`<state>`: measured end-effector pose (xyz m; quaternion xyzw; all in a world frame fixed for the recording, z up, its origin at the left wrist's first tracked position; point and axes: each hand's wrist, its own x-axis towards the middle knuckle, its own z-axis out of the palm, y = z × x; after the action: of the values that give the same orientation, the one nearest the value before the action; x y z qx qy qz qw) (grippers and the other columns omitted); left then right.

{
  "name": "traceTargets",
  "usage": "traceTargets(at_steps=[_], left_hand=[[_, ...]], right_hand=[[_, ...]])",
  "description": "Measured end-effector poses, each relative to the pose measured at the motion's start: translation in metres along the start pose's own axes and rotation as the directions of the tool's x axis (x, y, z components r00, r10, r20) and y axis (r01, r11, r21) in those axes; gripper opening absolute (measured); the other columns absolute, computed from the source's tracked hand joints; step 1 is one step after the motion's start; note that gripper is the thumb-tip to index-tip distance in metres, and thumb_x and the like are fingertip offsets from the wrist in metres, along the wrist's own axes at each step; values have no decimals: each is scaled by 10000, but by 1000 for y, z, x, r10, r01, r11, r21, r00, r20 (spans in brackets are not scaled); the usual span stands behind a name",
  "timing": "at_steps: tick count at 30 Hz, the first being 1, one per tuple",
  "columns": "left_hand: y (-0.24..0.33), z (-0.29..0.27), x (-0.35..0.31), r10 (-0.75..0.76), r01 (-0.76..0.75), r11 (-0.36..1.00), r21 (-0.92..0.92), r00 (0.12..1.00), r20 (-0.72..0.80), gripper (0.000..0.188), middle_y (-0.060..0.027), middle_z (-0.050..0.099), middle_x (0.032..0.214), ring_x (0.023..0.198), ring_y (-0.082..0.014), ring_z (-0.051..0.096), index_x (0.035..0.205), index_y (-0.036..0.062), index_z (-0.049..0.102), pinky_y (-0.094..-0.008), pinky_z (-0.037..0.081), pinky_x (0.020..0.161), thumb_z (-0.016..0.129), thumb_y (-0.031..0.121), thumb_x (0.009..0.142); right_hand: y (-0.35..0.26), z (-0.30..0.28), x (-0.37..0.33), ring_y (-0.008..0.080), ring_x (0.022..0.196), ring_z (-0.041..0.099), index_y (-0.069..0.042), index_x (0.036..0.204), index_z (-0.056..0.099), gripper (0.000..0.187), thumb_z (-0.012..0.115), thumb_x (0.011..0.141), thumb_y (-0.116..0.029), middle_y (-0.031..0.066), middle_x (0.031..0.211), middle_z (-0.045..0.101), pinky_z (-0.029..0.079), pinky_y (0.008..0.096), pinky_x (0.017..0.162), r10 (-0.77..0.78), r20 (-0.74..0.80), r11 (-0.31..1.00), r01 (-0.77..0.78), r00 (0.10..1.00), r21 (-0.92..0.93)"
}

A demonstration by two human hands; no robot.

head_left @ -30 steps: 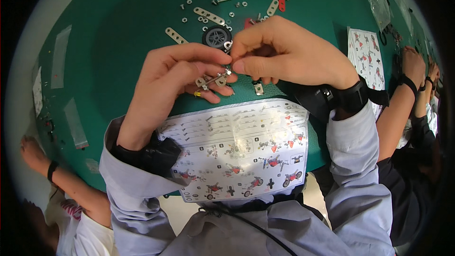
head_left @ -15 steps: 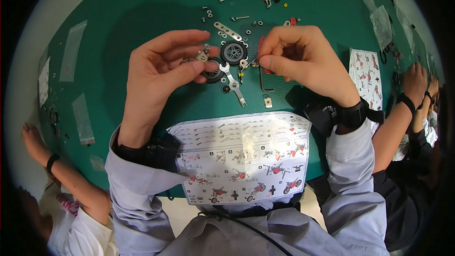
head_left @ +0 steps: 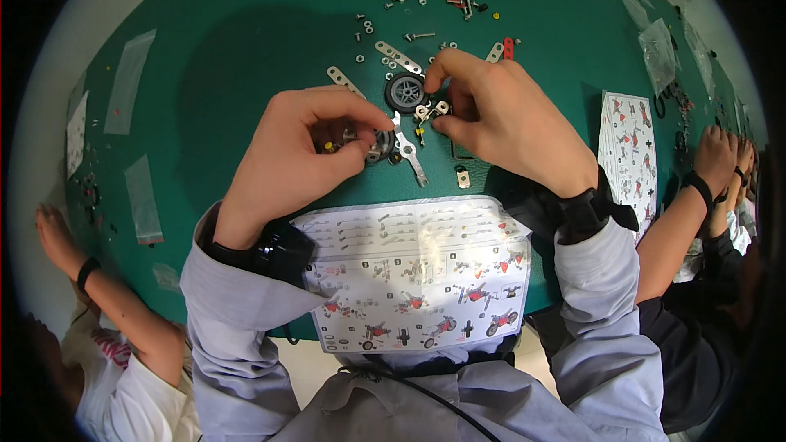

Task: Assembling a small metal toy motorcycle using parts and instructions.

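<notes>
1. Here's the change: the left hand (head_left: 286,147), spread with fingers fanned half a second ago, is now curled in, its thumb and forefinger closed around a small metal assembly (head_left: 347,138) with a yellow bit on it.
2. That hand sits lower and further right than before, its fingertips right by the wrench (head_left: 407,151), with the second wheel (head_left: 383,143) partly hidden behind them.
3. Over to the right hand (head_left: 512,119): the pinch is gone! Thumb and forefinger stand well apart now, one on each side of the bracket piece (head_left: 422,113); whether either tip touches it, I cannot tell.
4. The forefinger reaches up beside the front wheel (head_left: 405,92), which lies flat on the green table (head_left: 270,24).
5. The hex key (head_left: 455,154), in plain sight a moment ago, is now mostly covered by the right hand.
6. And at upper left, a perforated metal strip (head_left: 344,80) shows again, uncovered as the left hand drops.
7. Holding steady: the wrench beside the wheels, the small metal plate (head_left: 463,178) below the right hand, and the printed sheet (head_left: 422,270) nearest the body.
</notes>
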<state>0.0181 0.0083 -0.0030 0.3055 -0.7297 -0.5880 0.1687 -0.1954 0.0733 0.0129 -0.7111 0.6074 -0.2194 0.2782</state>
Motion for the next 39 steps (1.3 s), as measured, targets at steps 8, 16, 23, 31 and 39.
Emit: traceTargets(at_steps=[8, 16, 23, 31, 39], left_hand=[[6, 6, 0, 20, -12, 994, -104, 997, 73, 244, -58, 575, 760, 645, -87, 552, 896, -47, 654, -186, 439, 550, 532, -68, 686], [12, 3, 6, 48, -55, 998, 3, 892, 449, 309, -61, 603, 671, 491, -67, 472, 896, -9, 671, -205, 340, 435, 508, -38, 635], [17, 6, 7, -1, -55, 989, 136, 925, 380, 298, -54, 663, 763, 457, -53, 433, 917, 24, 676, -206, 299, 417, 622, 6, 624], [16, 9, 4, 215, -244, 960, 136, 956, 200, 325, -70, 655, 947, 498, -9, 424, 946, 14, 664, -175, 276, 418, 724, 59, 630], [26, 22, 0, 261, -241, 948, 207, 963, -72, 352, -42, 654, 902, 473, 9, 382, 976, 25, 658, -152, 251, 405, 743, 53, 636]], right_hand=[[4, -11, -4, 275, 568, 571, 21, 787, 565, 144, 648, 681, -30, 134, 608, 565, 427, 348, 544, 33, 28, 991, -37, 999, 130], [15, -13, -11, 111, 564, 479, -8, 763, 520, 163, 668, 694, -9, 32, 671, 513, 377, 245, 509, -29, -88, 945, 56, 996, 322], [22, -13, -13, 18, 555, 441, -24, 720, 510, 141, 643, 707, 21, -44, 613, 491, 338, 191, 489, -19, -157, 833, 102, 987, 544], [18, -12, -15, 9, 571, 466, -31, 672, 507, 155, 645, 698, 36, -47, 611, 504, 345, 180, 496, -23, -183, 823, 122, 983, 554], [8, -13, -17, 93, 666, 537, -18, 682, 529, 151, 672, 685, 32, 39, 724, 568, 430, 219, 586, -90, -15, 810, 82, 996, 580]])
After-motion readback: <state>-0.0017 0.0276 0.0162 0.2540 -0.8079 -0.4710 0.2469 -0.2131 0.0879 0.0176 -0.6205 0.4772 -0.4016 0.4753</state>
